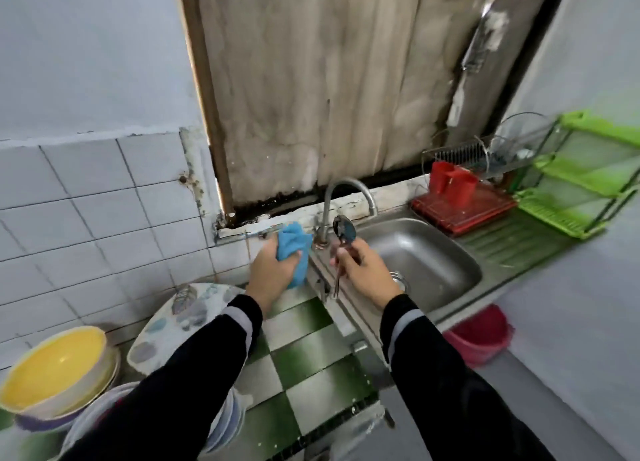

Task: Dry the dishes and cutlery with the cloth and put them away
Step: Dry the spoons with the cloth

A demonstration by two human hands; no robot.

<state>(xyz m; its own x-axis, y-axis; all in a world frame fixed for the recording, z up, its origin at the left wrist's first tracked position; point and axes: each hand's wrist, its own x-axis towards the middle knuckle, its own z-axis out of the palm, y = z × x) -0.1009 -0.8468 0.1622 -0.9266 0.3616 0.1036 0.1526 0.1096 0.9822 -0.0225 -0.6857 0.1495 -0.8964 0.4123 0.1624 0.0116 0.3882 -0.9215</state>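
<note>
Drying looks only part done: the left hand [273, 270] grips the bunched cloth [294, 246], just apart from the right hand [363, 270] holding a spoon [344, 229] upright, while bowls [55, 362] and a plate [166, 322] wait beside the left forearm [194, 374].

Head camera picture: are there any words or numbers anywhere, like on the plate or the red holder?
None: no words, numbers or labels can be read.
The patterned plate shows only blotchy shapes, no letters.
The blue cloth, spoon, red holder and green rack look plain, though the picture is blurry.
</note>
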